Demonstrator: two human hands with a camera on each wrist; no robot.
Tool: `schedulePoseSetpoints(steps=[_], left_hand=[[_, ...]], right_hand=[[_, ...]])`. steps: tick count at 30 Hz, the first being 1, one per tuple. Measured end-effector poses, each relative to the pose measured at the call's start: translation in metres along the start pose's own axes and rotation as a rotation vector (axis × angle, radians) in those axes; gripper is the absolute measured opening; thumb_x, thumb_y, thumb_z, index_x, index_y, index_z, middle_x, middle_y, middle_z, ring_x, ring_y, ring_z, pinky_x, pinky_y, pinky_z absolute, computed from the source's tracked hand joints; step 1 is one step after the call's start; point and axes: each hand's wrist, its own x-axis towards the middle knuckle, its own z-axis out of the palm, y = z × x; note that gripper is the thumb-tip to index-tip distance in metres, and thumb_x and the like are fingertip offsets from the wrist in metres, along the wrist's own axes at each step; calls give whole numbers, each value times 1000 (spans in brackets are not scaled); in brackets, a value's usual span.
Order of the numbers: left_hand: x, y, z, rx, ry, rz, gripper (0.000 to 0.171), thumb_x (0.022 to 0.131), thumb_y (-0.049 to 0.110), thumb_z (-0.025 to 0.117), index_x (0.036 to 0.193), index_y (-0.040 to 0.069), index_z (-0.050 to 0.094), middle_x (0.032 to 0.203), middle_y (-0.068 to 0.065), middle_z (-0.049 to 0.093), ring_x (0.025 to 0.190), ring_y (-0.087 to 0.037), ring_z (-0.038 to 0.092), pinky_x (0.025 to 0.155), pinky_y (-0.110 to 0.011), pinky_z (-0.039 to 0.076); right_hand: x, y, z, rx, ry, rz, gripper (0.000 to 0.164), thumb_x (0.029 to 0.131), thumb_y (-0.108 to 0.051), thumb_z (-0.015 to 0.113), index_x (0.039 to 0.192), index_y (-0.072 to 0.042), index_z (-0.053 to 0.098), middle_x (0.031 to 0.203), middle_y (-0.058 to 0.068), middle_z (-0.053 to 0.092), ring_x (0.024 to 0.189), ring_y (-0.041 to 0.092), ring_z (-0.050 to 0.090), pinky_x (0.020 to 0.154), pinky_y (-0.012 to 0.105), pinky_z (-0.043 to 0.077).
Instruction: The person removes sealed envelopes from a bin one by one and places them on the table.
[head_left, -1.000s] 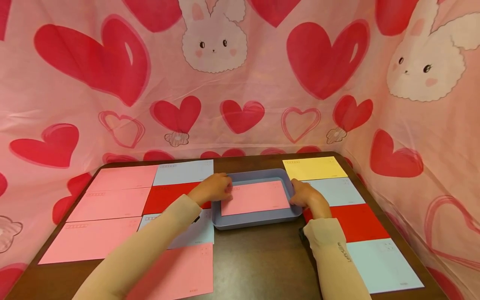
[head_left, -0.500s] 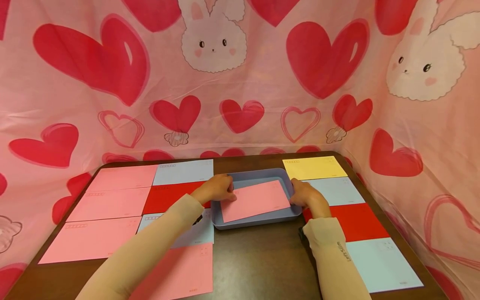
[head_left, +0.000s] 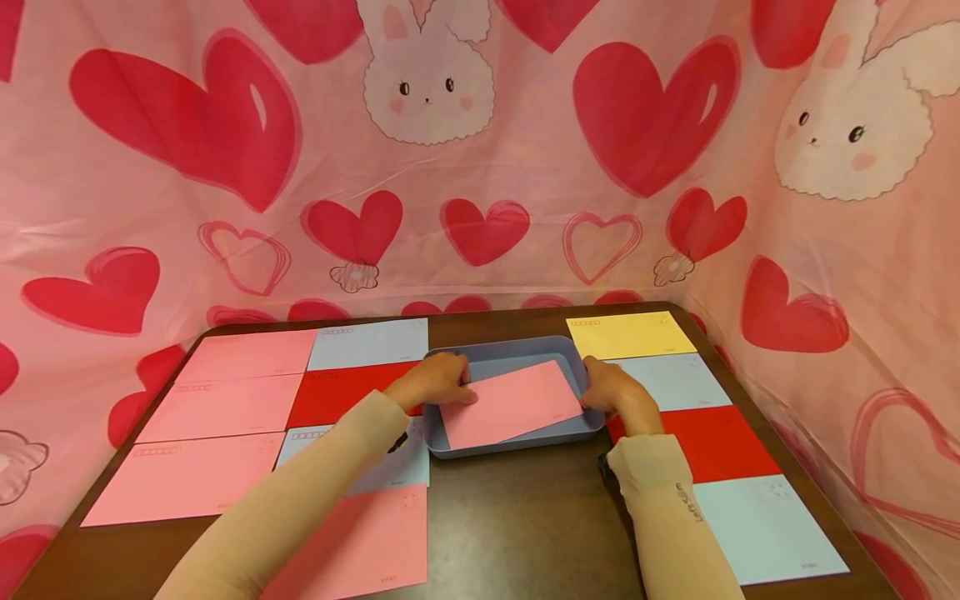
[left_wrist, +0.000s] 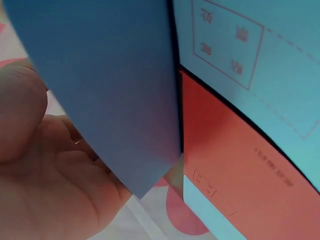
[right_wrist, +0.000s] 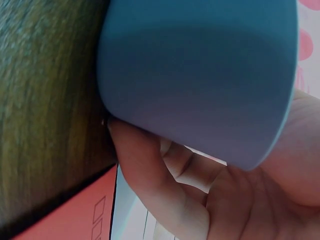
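A pink envelope (head_left: 513, 404) lies askew in a shallow blue-grey tray (head_left: 517, 439), its near left corner close to the tray's front wall. My left hand (head_left: 435, 379) reaches over the tray's left side and pinches the envelope's left end, thumb on top. In the left wrist view, the tray wall (left_wrist: 110, 100) hides most of that hand's fingers. At the opposite side, my right hand (head_left: 617, 393) grips the tray's right wall. The right wrist view shows its fingers curled under the tray's outer side (right_wrist: 200, 90).
Left of the tray lie pink envelopes (head_left: 217, 408), a red one (head_left: 330, 396) and light blue ones (head_left: 367, 343). To its right, a column holds yellow (head_left: 630, 335), light blue (head_left: 675, 382), red (head_left: 712, 446) and pale blue (head_left: 768, 529) envelopes. A pink heart-and-rabbit curtain (head_left: 525, 150) surrounds the dark table (head_left: 517, 533).
The pink envelope has turned inside the tray, its left end shifting toward me. My left thumb has come onto its left end. The right hand and tray stay nearly still.
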Motion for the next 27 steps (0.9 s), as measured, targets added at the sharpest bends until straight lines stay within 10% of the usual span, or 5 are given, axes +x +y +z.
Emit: schedulePoseSetpoints(steps=[27], left_hand=[[-30, -13, -14, -314, 70, 94, 21, 101, 19, 73, 121, 14, 76, 99, 0, 75, 91, -18, 63, 79, -34, 54]], right_hand=[[2, 0, -1, -15, -13, -5, 74, 89, -3, 66, 154, 11, 34, 139, 35, 54, 96, 36, 65, 71, 40, 60]])
